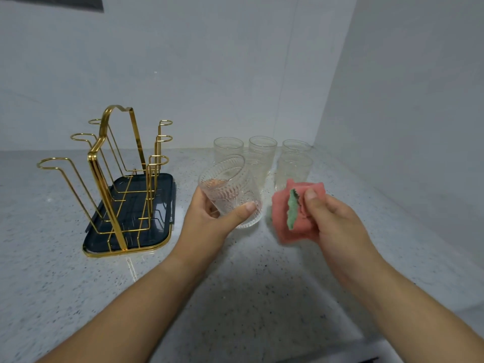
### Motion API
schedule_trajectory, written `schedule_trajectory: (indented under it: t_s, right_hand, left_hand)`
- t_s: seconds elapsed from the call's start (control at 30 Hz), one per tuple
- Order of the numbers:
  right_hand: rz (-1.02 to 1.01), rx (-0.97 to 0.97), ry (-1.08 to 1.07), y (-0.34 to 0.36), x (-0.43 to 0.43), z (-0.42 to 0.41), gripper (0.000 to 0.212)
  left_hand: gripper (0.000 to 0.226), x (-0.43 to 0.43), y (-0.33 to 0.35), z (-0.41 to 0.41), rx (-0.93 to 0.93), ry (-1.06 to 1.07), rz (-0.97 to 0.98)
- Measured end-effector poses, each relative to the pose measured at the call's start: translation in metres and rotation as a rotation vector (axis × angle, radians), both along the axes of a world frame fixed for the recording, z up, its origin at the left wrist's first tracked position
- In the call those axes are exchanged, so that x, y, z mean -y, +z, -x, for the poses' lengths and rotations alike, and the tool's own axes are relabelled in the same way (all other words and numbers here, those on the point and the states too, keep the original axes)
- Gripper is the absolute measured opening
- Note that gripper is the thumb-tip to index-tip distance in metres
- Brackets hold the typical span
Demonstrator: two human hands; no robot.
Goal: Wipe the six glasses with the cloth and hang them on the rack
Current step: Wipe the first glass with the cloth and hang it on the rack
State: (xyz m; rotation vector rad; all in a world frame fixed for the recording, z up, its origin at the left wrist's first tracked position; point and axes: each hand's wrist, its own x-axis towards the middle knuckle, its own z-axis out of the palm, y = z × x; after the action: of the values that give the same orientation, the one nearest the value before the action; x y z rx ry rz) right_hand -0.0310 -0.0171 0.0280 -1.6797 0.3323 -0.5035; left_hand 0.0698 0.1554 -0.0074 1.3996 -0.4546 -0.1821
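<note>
Head view: five glasses behind held glass, rack apart

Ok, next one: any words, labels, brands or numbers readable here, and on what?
None readable: no print shows on the gold rack, its dark tray, the held glass, the five standing glasses, the pink cloth or the speckled counter.
On the cloth's green strip: dark marks, too blurred to tell if text.

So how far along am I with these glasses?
Nothing hung yet: the rack holds no glasses. In hand: left hand holds one tilted glass, right hand pinches the cloth, apart from it. Left: wiping it, plus five glasses standing on the counter.
</note>
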Motion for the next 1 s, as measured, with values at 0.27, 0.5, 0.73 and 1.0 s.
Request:
schedule_trajectory:
  t_s: [0.27, 0.5, 0.73, 1.0]
  right_hand:
    - [0.970, -0.388, 0.269, -0.017, 0.041, 0.027, 0.034]
    - [1.029, -0.349, 0.220, -0.028, 0.031, 0.040, 0.041]
    - [0.401, -0.071, 0.051, -0.006, 0.010, 0.041, 0.014]
    - [-0.521, -0.124, 0.432, 0.025, -0.058, 0.024, 0.048]
  left_hand:
    - [0.050, 0.004, 0.000, 0.006, 0.024, 0.005, -0.087]
    - [0.049, 0.005, 0.003, 0.015, 0.020, -0.001, -0.091]
    - [0.056, -0.003, 0.023, 0.028, -0.021, -0.069, -0.068]
    - [0.058, -0.040, 0.056, 0.053, 0.078, -0.071, -0.052]
